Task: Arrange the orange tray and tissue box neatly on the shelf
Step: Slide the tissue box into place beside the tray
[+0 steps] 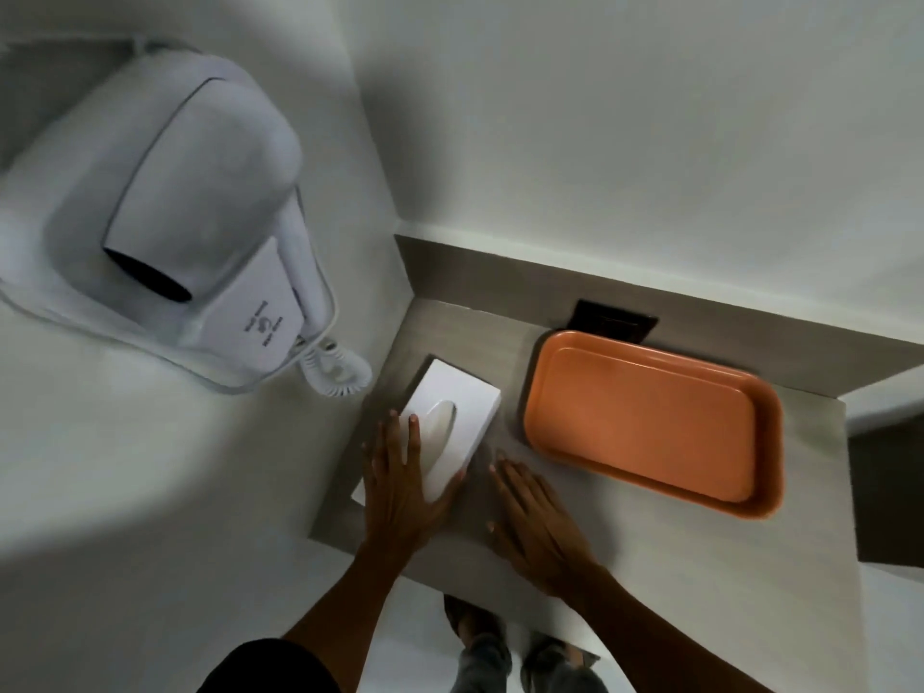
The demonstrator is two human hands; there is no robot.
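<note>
A white tissue box (452,392) with an oval slot lies on the grey shelf (465,557), near its left end by the wall. My left hand (400,487) lies flat over the box's near half, fingers on top and thumb against its right side. My right hand (535,522) rests flat on the shelf just right of the box, fingers spread, holding nothing. The empty orange tray (650,422) sits on the right part of the shelf, slightly angled, apart from both hands.
A white wall-mounted hair dryer (200,227) with a coiled cord (340,372) hangs on the left wall, close to the box. A dark socket plate (615,320) sits in the shelf behind the tray. My feet (500,647) show below the shelf's front edge.
</note>
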